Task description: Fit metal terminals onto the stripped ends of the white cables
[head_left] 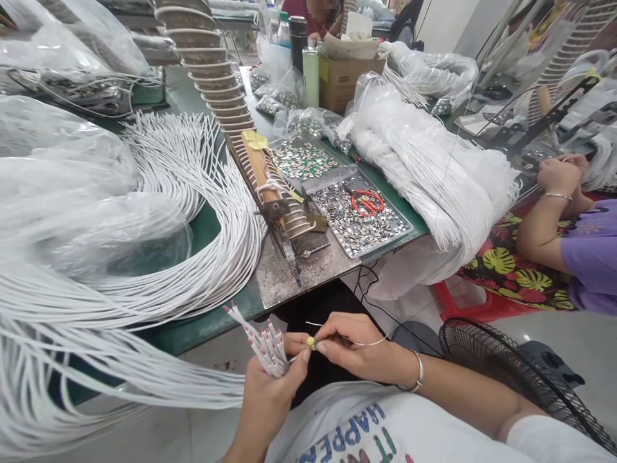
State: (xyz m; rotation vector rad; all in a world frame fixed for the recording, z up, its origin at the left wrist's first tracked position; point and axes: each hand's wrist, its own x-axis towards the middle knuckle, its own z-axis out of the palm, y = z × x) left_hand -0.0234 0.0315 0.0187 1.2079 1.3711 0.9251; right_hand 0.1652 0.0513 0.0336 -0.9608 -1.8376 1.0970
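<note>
Between two hands (270,389) (354,341), one yellow piece (310,341)

Over there a pale-green cylindrical flask (311,78) stands beside a brown cardboard box (348,85); well apart, a black wire-caged fan (508,374).

Bright, evenly lit workroom, green-topped bench (206,226) stretched across the middle, more tables (236,24) parked further back, plain whitish wall (446,26) tucked behind, shiny pale floor (563,341), red plastic stool (475,310) partly hidden, black-caged fan (486,363) stood on the right.
</note>
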